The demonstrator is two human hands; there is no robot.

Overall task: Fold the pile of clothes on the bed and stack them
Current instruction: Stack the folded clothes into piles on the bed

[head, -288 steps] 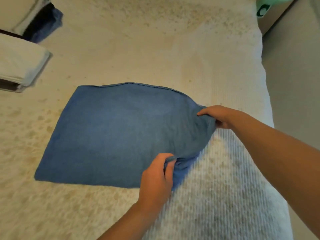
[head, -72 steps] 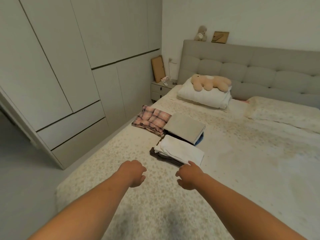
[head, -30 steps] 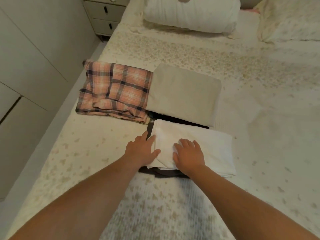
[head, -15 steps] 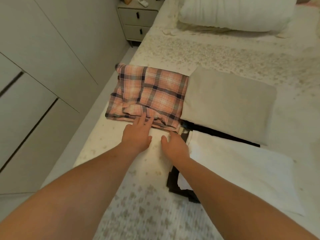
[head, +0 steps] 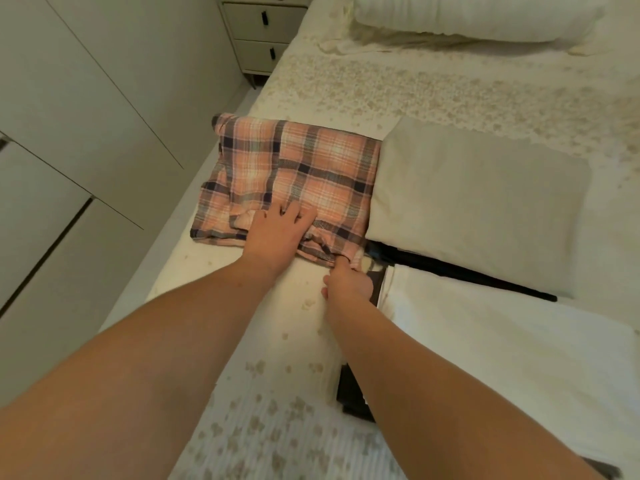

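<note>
**Both hands at the near edge of the plaid garment on the bed**

The person's left hand (head: pixel 275 233) lies palm down on the plaid garment (head: pixel 298 174), fingers spread and nearly straight, pressing the cloth near its front edge; this grip is released, resting flat rather than clenched. The right hand (head: pixel 346 282) meets the garment's near right corner, where its fingertips disappear under or into the bunched hem; it appears to pinch the fabric there, though the fingers are mostly hidden and the hold cannot be confirmed.

The plaid garment, pink with dark checks, lies folded on the bed (head: pixel 284 341) close to the left side of the mattress. Its right edge touches a folded beige garment (head: pixel 478 199), which rests on a dark item (head: pixel 467 273) that shows only as a thin strip along its front. Nearer the viewer, a folded white garment (head: pixel 502 348) sits atop another dark piece (head: pixel 353 393), of which only the left corner shows. The two stacks lie just beside each other.

A white pillow (head: pixel 478 15) lies at the head of the bed. A nightstand (head: pixel 259 32) with two drawers stands beside the bed, next to a wall of pale wardrobe doors (head: pixel 69 133).
</note>
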